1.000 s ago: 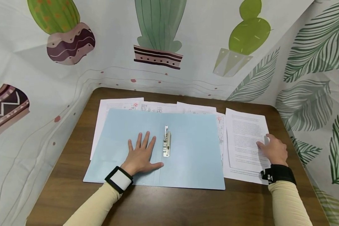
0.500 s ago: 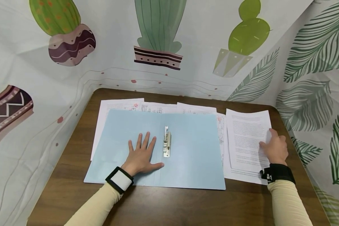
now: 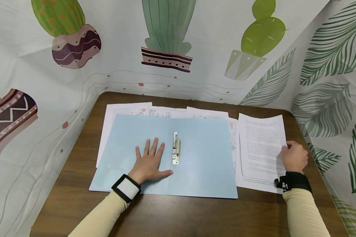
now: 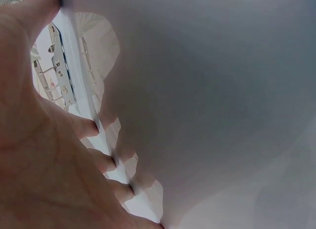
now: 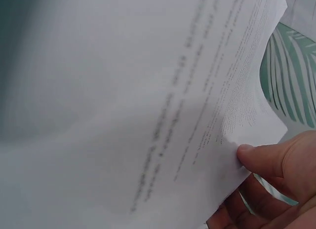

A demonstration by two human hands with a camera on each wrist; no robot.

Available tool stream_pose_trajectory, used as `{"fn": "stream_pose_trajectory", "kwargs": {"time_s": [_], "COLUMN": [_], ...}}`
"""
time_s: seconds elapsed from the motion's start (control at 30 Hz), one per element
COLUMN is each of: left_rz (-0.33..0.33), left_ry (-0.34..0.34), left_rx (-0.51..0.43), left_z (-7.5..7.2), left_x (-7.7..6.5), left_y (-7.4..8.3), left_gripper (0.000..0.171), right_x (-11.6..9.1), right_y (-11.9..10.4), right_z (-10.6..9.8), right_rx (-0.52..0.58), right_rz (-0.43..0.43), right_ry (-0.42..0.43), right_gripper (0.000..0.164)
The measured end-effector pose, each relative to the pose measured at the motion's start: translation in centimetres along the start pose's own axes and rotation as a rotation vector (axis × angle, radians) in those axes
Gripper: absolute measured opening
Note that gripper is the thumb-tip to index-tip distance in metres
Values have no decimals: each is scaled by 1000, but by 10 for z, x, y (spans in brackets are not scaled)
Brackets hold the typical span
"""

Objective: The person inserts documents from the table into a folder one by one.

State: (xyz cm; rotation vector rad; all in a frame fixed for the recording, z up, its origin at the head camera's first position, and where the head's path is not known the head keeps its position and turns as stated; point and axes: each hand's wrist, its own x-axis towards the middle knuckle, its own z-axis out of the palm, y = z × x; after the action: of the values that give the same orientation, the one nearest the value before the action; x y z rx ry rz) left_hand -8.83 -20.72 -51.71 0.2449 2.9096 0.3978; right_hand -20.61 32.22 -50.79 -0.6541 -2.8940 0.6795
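A light blue ring-binder folder (image 3: 204, 158) lies spread on the table, its metal clip (image 3: 176, 148) near the spine. My left hand (image 3: 148, 164) rests flat on the folder's left cover with fingers spread; the left wrist view shows its fingertips pressing the blue surface and the clip beyond the thumb. At the right, my right hand (image 3: 295, 158) pinches the right edge of a printed sheet of paper (image 3: 262, 144), thumb on top and fingers underneath. In the right wrist view the sheet (image 5: 148, 115) bows upward along the gripped edge. Another sheet lies beneath it.
More printed papers (image 3: 167, 112) stick out from under the folder along its back and sides, some with red marks. The brown wooden table (image 3: 178, 217) ends at a patterned cloth (image 3: 207, 79) behind and on the right.
My right hand has shifted slightly right and its fingers have closed on the paper's edge. The top sheet's right side has lifted outward. My left hand stays in place.
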Motion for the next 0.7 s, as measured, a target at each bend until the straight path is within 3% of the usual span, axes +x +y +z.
{"fn": "stream_pose_trajectory", "kwargs": {"time_s": [0.3,0.5,0.6,0.7], "left_rz": [0,-4,-7,-6], "left_ry": [3,-8,-14,-18], "left_rx": [-6,6,11,9], "left_z": [-2,-1,0,1], "left_x": [-1,0,1,1], "left_y": [1,0,0,-1], "left_gripper": [116,116,117,117], "right_x": [1,4,2,1], "right_y": [2,6,4,3], "right_z": [-12,-35,-51,-69], "right_rx": [43,106,197,369], "right_rz": [-13,-42,2,96], "right_ry": [-4,84,110,101], "right_gripper": [35,36,37,25]}}
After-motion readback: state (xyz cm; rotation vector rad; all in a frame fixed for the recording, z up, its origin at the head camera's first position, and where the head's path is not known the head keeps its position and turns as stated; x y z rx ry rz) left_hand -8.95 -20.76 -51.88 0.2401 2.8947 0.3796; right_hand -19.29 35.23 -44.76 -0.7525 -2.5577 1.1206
